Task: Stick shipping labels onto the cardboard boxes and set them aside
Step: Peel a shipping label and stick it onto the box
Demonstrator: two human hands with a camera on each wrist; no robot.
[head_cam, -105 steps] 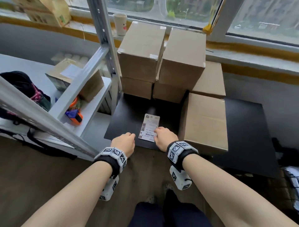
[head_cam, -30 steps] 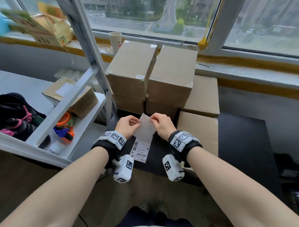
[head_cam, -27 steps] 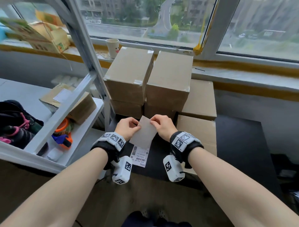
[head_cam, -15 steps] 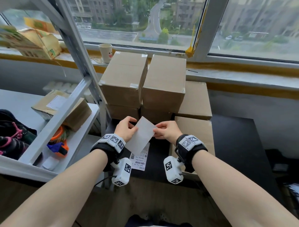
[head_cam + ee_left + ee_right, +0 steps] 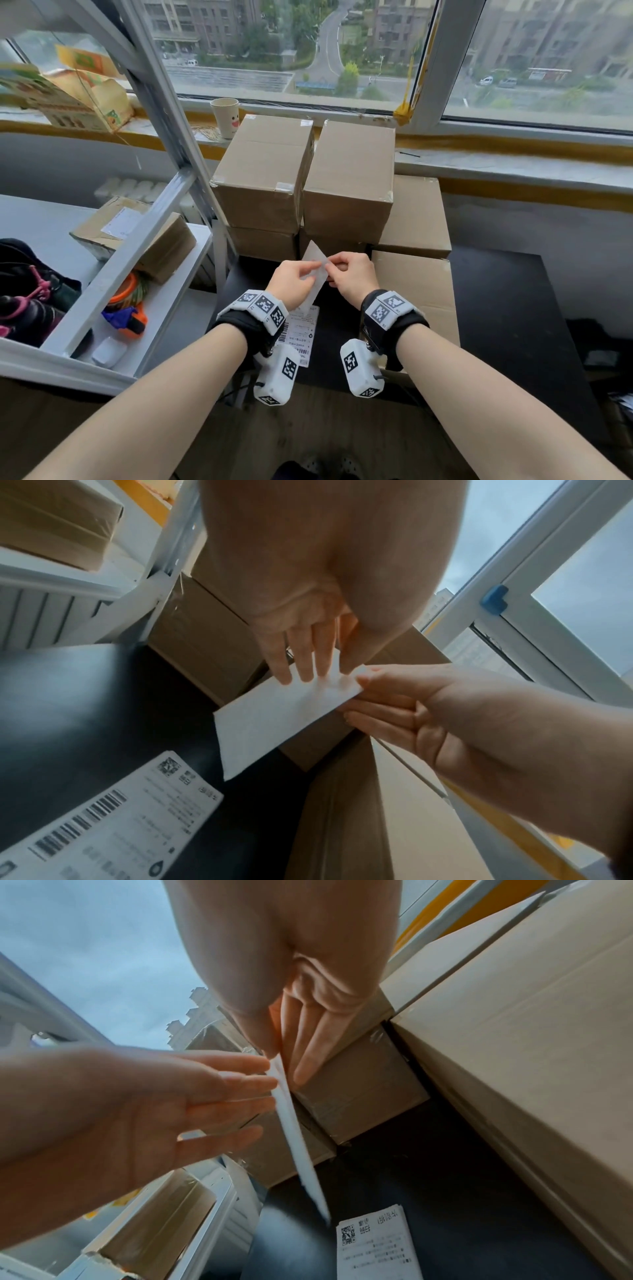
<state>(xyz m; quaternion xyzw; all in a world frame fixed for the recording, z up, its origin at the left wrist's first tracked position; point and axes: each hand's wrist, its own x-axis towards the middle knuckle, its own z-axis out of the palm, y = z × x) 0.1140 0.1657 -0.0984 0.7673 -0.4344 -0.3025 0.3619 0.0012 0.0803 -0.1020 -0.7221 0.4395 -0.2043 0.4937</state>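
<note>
Both hands hold one white shipping label (image 5: 314, 274) up in the air, blank side toward me, in front of the stacked cardboard boxes (image 5: 263, 171). My left hand (image 5: 306, 279) pinches its left side, with straight fingers (image 5: 301, 666) lying against the sheet (image 5: 284, 718). My right hand (image 5: 331, 270) pinches the upper right edge between thumb and fingers (image 5: 301, 1069); in that view the label (image 5: 296, 1137) shows edge-on. More printed labels (image 5: 299, 330) lie on the black table (image 5: 496, 308) below my wrists. A single box (image 5: 416, 291) stands at the front right.
A white metal shelf (image 5: 113, 284) at the left carries a labelled parcel (image 5: 137, 233), a tape dispenser (image 5: 125, 318) and a dark bag (image 5: 30, 291). A paper cup (image 5: 224, 116) stands on the windowsill behind the boxes. Bare black tabletop lies to the right.
The label was picked up off the stack on the table and raised. Over the last second my hands have drawn closer together and the sheet has turned more edge-on.
</note>
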